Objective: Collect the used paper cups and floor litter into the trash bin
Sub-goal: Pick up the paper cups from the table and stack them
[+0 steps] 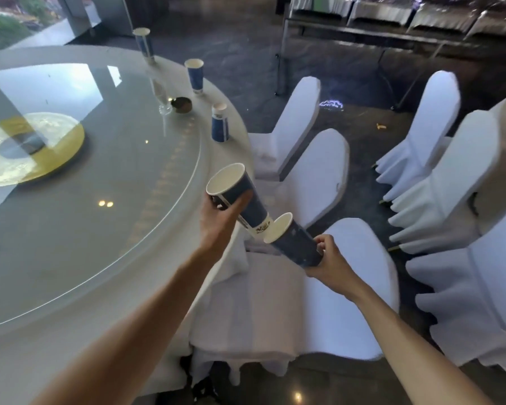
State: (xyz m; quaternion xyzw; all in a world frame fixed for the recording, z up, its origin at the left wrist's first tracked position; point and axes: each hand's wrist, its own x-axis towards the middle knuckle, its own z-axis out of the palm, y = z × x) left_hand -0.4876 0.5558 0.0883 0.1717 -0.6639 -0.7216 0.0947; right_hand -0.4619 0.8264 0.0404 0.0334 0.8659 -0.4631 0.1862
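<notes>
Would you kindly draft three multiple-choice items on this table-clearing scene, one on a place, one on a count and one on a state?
1. Where does the small dark dish sit?
A. On a chair seat
B. On the table beside the glass
C. On the floor

2. How many blue paper cups still stand on the table?
A. One
B. Three
C. Five

3. What is the state of the cup in the left hand?
A. Its base is entering the cup in the right hand
B. It is crushed flat
C. It stands on the table

Answers:
1 B, it rests on the table next to the glass.
2 B, the far cup, middle cup and near cup.
3 A, the upper cup angles into the lower cup, held by the right hand.
</notes>
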